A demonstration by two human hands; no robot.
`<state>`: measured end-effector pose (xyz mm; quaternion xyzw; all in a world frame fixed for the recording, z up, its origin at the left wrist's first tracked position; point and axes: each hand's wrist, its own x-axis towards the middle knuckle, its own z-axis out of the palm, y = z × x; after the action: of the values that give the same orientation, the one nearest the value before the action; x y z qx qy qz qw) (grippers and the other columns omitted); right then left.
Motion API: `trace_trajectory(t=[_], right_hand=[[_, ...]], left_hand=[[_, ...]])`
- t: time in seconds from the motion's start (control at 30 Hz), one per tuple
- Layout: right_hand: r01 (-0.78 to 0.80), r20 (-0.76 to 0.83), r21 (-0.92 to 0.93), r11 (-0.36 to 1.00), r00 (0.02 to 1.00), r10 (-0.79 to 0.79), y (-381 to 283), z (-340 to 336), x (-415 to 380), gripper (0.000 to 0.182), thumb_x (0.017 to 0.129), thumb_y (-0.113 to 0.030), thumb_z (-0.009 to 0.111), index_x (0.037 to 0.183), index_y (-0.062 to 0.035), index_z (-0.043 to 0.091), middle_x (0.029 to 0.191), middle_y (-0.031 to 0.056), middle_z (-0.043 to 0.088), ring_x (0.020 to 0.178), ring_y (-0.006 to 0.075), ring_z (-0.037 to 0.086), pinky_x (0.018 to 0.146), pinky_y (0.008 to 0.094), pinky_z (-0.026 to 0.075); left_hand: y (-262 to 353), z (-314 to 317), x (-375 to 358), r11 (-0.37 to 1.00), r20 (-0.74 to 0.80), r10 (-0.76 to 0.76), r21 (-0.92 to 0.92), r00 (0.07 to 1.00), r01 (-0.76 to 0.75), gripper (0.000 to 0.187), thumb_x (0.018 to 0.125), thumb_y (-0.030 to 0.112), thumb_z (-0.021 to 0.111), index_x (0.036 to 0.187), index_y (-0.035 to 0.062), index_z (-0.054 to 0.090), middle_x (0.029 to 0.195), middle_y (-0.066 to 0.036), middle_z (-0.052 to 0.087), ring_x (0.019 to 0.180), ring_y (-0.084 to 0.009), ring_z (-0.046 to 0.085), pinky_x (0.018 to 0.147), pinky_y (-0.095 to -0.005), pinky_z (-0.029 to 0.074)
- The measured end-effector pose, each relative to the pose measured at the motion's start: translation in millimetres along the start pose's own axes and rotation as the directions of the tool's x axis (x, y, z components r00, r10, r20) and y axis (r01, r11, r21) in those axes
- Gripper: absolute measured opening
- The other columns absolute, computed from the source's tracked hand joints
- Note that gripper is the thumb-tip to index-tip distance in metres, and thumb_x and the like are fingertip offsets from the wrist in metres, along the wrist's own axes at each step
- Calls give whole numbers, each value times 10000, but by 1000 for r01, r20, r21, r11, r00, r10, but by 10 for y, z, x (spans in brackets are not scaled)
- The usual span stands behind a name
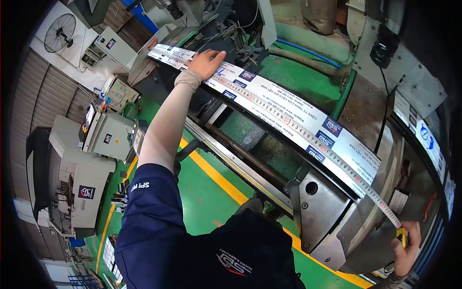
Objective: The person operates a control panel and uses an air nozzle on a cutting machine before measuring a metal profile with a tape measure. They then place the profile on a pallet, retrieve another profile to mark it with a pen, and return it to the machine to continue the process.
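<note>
A long metal profile [276, 91], covered in printed white-and-blue protective film, lies slantwise across the machine. The blade of a tape measure [401, 235] runs along its top, and the marked steel blade [288, 119] continues past the profile's near right end. My left hand [206, 64] lies flat on the profile towards its far left end, over the blade, with its thumb stretched out. At lower right, my right hand [410, 245] is closed around the yellow tape measure case, held clear of the profile's end. Its fingers partly hide the case.
Under the profile is a machine frame with a metal rail [236, 161] and a steel end block [320, 204]. More film-covered profiles [426, 137] stand at the right. Control cabinets [108, 137] and a wall fan [60, 32] are at left. Yellow lines [211, 171] cross the green floor.
</note>
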<state>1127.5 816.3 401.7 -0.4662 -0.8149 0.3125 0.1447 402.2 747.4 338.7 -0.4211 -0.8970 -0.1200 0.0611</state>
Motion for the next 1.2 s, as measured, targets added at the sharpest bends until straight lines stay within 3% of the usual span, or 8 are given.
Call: trace_trajectory(t=[0.4, 0.7, 0.93, 1.0, 1.03, 1.1, 1.13, 1.2], right_hand=[[-42, -3, -44, 998, 999, 42, -41, 0, -13, 422, 658, -172, 625, 1029, 19, 555, 917, 87, 407, 813, 185, 425, 725, 293, 347], [-31, -53, -19, 999, 998, 30, -21, -26, -48, 392, 668, -96, 598, 1040, 16, 553, 913, 83, 413, 831, 185, 430, 746, 287, 351], [59, -117, -33, 998, 991, -63, 119, -39, -19, 410, 654, -160, 621, 1031, -4, 577, 963, 135, 517, 878, 260, 501, 788, 339, 403], [46, -160, -109, 993, 985, -63, 87, -73, 7, 382, 668, -135, 642, 1024, -4, 597, 996, 136, 548, 922, 262, 528, 834, 353, 420], [36, -163, -59, 998, 986, -46, 46, -98, 31, 384, 670, -146, 650, 1019, 6, 602, 989, 133, 555, 912, 264, 540, 826, 349, 425], [72, -181, -223, 972, 977, -113, -14, -174, 122, 359, 677, -151, 657, 989, 21, 612, 947, 132, 558, 887, 264, 551, 809, 340, 432], [57, -126, -218, 974, 988, -86, -11, -254, 174, 360, 683, -147, 663, 999, 18, 612, 939, 136, 557, 883, 273, 554, 809, 338, 432], [32, -118, -246, 969, 991, -62, 4, -346, 252, 347, 701, -132, 673, 1012, 11, 618, 964, 144, 572, 917, 283, 565, 831, 339, 432]], left_hand=[[142, 19, 133, 999, 3, 45, -28, 999, -45, 684, 949, 638, 390, 1250, 79, 644, 1267, -177, 618, 1226, -360, 534, 1082, -455, 360], [120, 58, 96, 994, -98, 95, -49, 991, -100, 718, 953, 638, 379, 1219, 27, 644, 1220, -239, 617, 1186, -386, 552, 1034, -449, 407], [90, 103, 104, 963, -220, 139, -199, 966, -183, 664, 935, 581, 485, 1100, -31, 683, 1100, -252, 667, 1073, -409, 612, 964, -444, 454], [32, 157, 188, 940, -149, 105, -308, 983, -147, 580, 939, 528, 535, 1074, -13, 696, 1062, -238, 680, 1035, -373, 636, 901, -437, 468], [-171, 323, 333, 923, -242, 302, -168, 922, -346, 538, 938, 507, 562, 1064, 4, 703, 1043, -207, 695, 976, -321, 661, 857, -418, 481], [-153, 330, 310, 878, -280, 311, -282, 908, -387, 501, 940, 443, 612, 1079, -32, 690, 1020, -162, 712, 900, -255, 669, 822, -373, 492], [-56, 268, 227, 883, -175, 130, -428, 976, -195, 510, 940, 427, 621, 1118, -47, 674, 1077, -165, 699, 950, -256, 656, 858, -352, 487], [-346, 360, 385, 889, -210, 305, -288, 929, -357, 466, 938, 402, 626, 1163, -4, 664, 1255, -181, 627, 1243, -291, 522, 1052, -383, 378]])
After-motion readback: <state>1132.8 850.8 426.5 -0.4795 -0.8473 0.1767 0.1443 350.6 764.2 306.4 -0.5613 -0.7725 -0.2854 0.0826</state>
